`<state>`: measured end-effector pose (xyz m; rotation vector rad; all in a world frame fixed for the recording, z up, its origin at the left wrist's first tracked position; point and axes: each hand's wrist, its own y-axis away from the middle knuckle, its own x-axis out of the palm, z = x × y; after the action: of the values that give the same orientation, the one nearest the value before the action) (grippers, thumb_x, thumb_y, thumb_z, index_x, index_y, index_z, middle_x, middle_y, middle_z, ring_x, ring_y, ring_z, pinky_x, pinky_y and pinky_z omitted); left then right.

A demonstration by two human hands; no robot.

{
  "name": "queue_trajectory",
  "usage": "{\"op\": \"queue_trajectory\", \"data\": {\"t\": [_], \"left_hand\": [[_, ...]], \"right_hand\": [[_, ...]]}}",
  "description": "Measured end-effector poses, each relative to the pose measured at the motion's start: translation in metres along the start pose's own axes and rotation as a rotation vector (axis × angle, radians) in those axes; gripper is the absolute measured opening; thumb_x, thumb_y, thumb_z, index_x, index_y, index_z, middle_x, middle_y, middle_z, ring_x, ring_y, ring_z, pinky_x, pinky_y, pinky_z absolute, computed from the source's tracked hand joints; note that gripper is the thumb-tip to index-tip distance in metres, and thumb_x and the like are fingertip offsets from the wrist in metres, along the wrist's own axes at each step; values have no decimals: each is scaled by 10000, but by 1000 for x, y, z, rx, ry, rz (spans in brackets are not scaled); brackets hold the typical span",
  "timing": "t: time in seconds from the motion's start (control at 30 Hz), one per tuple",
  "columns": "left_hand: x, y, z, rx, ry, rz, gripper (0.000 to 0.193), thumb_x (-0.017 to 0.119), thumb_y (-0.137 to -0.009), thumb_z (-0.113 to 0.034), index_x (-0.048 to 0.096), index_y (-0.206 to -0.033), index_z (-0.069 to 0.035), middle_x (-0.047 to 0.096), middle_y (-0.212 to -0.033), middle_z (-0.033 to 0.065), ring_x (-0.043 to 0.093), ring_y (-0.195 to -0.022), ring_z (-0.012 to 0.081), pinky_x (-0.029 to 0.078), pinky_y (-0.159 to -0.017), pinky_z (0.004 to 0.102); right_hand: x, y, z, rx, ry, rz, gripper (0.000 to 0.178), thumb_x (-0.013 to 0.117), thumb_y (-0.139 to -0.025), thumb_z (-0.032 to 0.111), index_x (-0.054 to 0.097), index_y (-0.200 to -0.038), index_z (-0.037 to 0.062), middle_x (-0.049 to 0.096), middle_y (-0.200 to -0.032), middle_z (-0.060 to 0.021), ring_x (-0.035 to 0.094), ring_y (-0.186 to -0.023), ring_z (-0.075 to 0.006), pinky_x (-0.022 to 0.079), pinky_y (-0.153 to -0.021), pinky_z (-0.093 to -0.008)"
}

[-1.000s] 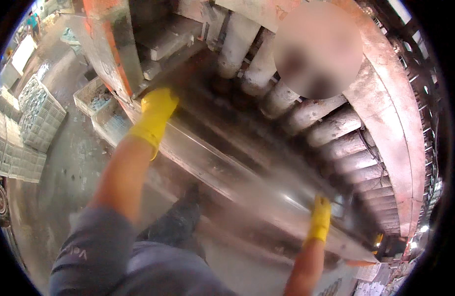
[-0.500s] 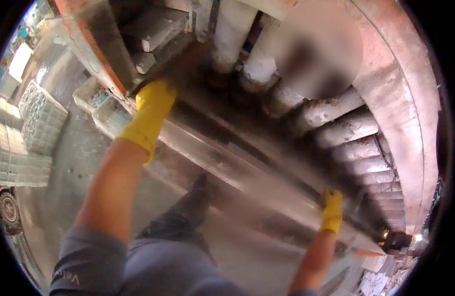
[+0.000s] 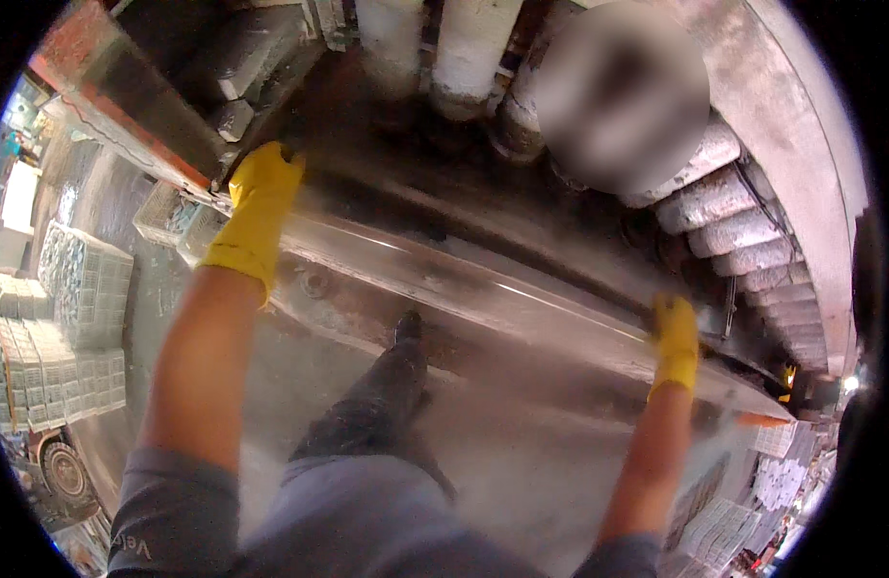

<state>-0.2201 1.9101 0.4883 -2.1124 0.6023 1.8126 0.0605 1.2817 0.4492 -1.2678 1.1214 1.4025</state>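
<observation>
Head view: left hand in a yellow glove grips the far left end of a long metal sheet; right hand, gloved too, is closed on its right edge. Rollers lie behind.

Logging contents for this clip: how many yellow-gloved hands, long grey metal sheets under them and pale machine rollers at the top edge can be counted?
Yellow-gloved hands: 2, left hand and right hand, both on the sheet.
Long grey metal sheet: 1.
Pale cylindrical rollers at the top edge: 2, and.
Total: 5.
</observation>
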Motion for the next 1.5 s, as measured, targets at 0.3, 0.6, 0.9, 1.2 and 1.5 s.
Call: {"op": "queue_trajectory", "data": {"t": [0.3, 0.6, 0.9, 1.2, 1.5], "left_hand": [[7, 9, 21, 1, -9, -50, 504, 619, -907, -514, 703, -1192, -106, 702, -1228, 177, 649, -1164, 370, 510, -957, 492], [14, 19, 36, 21, 7, -61, 479, 623, -927, -493, 704, -1199, -108, 740, -1135, 153, 713, -1039, 336, 545, -899, 457], [10, 23, 36, -7, 110, -22, 491, 655, -903, -490, 702, -1207, -108, 735, -1155, 153, 724, -1002, 338, 563, -859, 452], [29, 13, 41, 27, 63, -116, 456, 704, -877, -483, 737, -1146, -117, 747, -1131, 139, 697, -1076, 340, 532, -903, 443], [25, 13, 37, -11, 41, -85, 464, 693, -878, -506, 736, -1149, -132, 750, -1110, 138, 703, -1060, 340, 534, -888, 453]], "right_hand": [[-25, 31, 46, 178, -226, 57, 481, 620, -965, 466, 709, -1084, 9, 744, -913, -161, 715, -711, -264, 574, -612, -400], [-5, 50, 28, 131, -243, -115, 478, 617, -965, 465, 713, -1095, 16, 746, -921, -155, 721, -794, -310, 584, -668, -409], [-16, 63, 40, 170, -366, -116, 482, 631, -963, 470, 713, -1123, 23, 751, -928, -140, 714, -788, -277, 570, -706, -413], [-22, 70, 50, 287, -460, -37, 485, 648, -956, 481, 700, -1133, 32, 745, -912, -113, 710, -729, -254, 587, -532, -392], [-17, 61, 44, 329, -498, -15, 456, 663, -951, 464, 696, -1127, 44, 738, -918, -105, 713, -710, -264, 601, -507, -399]]}}
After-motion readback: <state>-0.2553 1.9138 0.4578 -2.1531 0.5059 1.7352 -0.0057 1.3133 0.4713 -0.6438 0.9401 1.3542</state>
